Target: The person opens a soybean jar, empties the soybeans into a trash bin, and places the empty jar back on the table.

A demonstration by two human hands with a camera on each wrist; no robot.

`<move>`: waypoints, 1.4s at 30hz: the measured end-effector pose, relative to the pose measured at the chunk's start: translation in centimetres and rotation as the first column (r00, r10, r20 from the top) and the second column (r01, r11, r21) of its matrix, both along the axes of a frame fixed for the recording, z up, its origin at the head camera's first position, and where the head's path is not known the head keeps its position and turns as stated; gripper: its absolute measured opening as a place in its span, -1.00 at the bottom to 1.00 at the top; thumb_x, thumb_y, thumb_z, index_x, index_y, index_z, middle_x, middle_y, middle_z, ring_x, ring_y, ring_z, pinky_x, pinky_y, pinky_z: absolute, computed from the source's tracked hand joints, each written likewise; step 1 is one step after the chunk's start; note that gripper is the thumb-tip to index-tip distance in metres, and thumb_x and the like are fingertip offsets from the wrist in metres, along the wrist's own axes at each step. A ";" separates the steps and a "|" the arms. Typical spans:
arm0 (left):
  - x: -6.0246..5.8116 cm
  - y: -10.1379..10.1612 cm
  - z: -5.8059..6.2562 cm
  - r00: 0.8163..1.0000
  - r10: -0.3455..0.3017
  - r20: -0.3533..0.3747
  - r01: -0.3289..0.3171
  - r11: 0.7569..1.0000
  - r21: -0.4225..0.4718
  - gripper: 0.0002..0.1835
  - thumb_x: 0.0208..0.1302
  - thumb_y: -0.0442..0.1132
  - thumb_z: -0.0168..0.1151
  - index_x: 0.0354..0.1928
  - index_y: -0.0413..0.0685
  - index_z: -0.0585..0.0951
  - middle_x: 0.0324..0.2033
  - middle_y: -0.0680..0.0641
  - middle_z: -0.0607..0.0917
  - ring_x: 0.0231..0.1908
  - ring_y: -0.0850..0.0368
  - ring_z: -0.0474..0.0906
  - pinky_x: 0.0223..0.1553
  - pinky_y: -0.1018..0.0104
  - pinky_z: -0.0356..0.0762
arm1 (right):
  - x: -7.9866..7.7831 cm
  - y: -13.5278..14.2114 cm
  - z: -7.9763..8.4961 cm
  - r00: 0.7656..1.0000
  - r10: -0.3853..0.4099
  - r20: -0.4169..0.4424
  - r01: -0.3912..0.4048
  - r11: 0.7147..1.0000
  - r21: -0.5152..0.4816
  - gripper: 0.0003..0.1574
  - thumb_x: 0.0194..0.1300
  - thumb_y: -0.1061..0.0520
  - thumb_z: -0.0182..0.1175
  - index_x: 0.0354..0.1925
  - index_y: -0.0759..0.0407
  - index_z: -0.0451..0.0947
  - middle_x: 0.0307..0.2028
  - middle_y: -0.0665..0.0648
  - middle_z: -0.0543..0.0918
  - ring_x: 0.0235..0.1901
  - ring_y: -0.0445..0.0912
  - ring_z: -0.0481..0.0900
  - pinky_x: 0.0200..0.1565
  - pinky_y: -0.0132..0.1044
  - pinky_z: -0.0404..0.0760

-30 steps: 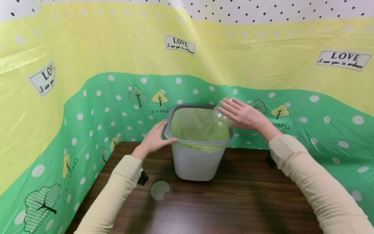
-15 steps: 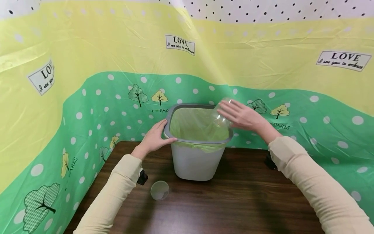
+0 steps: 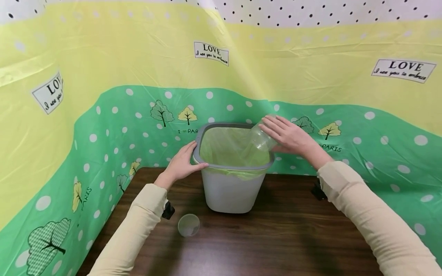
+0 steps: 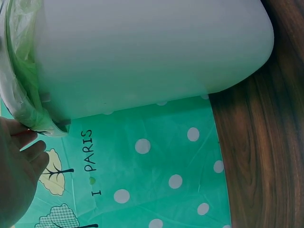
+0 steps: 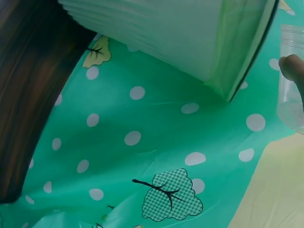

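Note:
A light grey trash bin with a darker grey rim and a green liner bag stands upright on the table. My left hand holds the bin's left rim; in the left wrist view its fingers bend at the rim and liner edge. My right hand grips a clear plastic jar, tilted with its mouth down over the right side of the bin. The threaded neck of the jar shows in the right wrist view, with a fingertip against its wall. No contents show in the jar.
A clear round lid lies on the dark wooden table, in front of the bin and to its left. Patterned green and yellow curtain hangs right behind the bin and along the left side.
My right hand and the jar are blurred half a second ago and sharp now, shifted only slightly over the bin. The left hand keeps its hold on the rim.

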State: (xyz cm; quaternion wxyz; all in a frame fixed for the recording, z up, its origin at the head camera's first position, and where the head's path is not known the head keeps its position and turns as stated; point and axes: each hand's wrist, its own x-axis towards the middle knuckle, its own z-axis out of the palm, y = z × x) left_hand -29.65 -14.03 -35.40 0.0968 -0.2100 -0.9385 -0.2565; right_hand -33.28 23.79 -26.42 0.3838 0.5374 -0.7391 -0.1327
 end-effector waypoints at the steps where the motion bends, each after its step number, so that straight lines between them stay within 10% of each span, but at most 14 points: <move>1: 0.0 0.0 0.0 1.000 0.002 0.001 -0.002 1.000 0.003 0.00 0.05 0.33 0.11 0.38 -0.14 0.07 0.36 -0.13 0.07 0.34 -0.03 -0.03 0.25 -0.01 0.09 | 0.0 0.1 0.0 1.000 0.000 0.023 0.001 0.999 -0.041 0.27 -0.41 -0.12 0.52 0.23 0.37 0.22 0.16 0.38 0.35 0.18 0.21 0.28 0.18 0.06 0.24; 8: 0.0 0.0 0.0 1.000 0.013 0.006 -0.013 1.000 -0.004 -0.01 0.06 0.31 0.11 0.38 -0.13 0.06 0.36 -0.12 0.07 0.34 -0.03 -0.03 0.26 0.00 0.08 | 0.5 1.8 -0.1 0.982 -0.077 0.171 0.135 0.923 -0.361 0.19 -0.39 -0.03 0.41 0.24 0.32 0.20 0.15 0.35 0.36 0.11 0.22 0.34 0.09 0.10 0.35; 16: 0.0 0.1 -0.2 1.000 0.004 -0.009 -0.003 1.000 0.005 0.00 0.04 0.34 0.10 0.38 -0.14 0.07 0.36 -0.15 0.08 0.34 -0.04 -0.02 0.25 -0.02 0.10 | 1.8 4.5 -2.0 0.908 -0.105 0.406 0.352 0.718 -0.601 0.25 -0.41 0.03 0.49 0.28 0.24 0.15 0.13 0.35 0.37 -0.03 0.26 0.40 -0.21 0.19 0.44; 23: 0.1 0.2 0.0 1.000 -0.003 -0.008 0.003 1.000 -0.001 0.01 0.04 0.35 0.09 0.38 -0.15 0.07 0.36 -0.15 0.08 0.34 -0.05 -0.03 0.25 -0.01 0.08 | 3.5 6.4 -4.3 0.826 -0.061 0.561 0.495 0.555 -0.668 0.28 -0.39 0.22 0.52 0.32 0.14 0.12 0.11 0.37 0.35 -0.02 0.28 0.35 -0.16 0.21 0.33; 29: 0.2 0.2 0.1 1.000 0.003 -0.003 -0.003 1.000 -0.006 -0.03 0.07 0.29 0.12 0.38 -0.15 0.06 0.37 -0.12 0.06 0.35 -0.03 -0.04 0.27 0.01 0.05 | 4.5 7.4 -7.8 0.807 -0.026 0.590 0.524 0.491 -0.696 0.24 -0.40 0.26 0.51 0.30 0.15 0.17 0.06 0.37 0.39 -0.03 0.25 0.35 -0.14 0.15 0.29; 42: 0.2 0.2 -0.1 1.000 0.003 -0.002 -0.003 1.000 0.017 -0.03 0.08 0.28 0.12 0.38 -0.15 0.06 0.37 -0.12 0.06 0.34 -0.04 -0.04 0.26 -0.01 0.05 | 6.9 8.4 -15.8 0.680 -0.023 0.733 0.697 0.330 -0.637 0.18 -0.19 0.12 0.47 0.34 0.14 0.07 0.10 0.34 0.35 0.04 0.20 0.31 -0.08 0.13 0.27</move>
